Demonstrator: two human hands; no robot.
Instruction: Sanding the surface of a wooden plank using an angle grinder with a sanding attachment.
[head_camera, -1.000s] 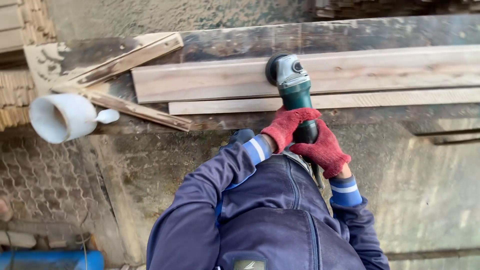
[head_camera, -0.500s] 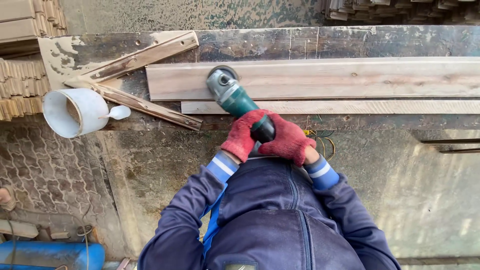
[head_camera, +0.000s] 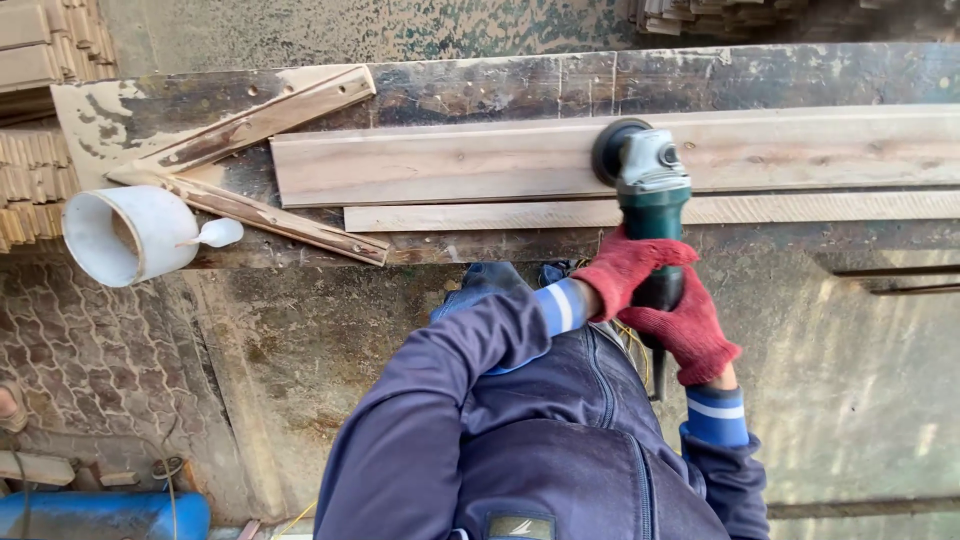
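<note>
Nearest the camera is the person's dark blue jacket (head_camera: 540, 440), both sleeves reaching forward toward the bench. The left hand (head_camera: 628, 268), in a red knit glove, is wrapped tight around the body of a green angle grinder (head_camera: 650, 205), fingers curled round the barrel. The right hand (head_camera: 688, 328), gloved alike, is clenched round the rear of the same tool, just behind and below the left. Both grips are full fists; no finger is spread.

The grinder's long axis runs away from the person, almost square to the bench edge. Its grey head and dark disc (head_camera: 610, 152) lie directly ahead of the left hand, which is the nearer of the two to the disc. The disc rests on the wide plank (head_camera: 440, 165), whose long axis runs left to right, crosswise to the tool. Most of the plank's bare length lies to the person's left of the disc; a shorter run continues to the right, out of frame.

A narrow strip (head_camera: 480, 215) lies just beside the plank on its near edge, parallel to it. Both sit on a dark, weathered bench top (head_camera: 500, 85). At its left end two battens (head_camera: 270, 110) meet in a wedge, and a white bucket (head_camera: 125, 235) lies tipped on its side.

Beyond and below: stained concrete floor (head_camera: 860, 380), stacked timber (head_camera: 40, 170) at far left.
</note>
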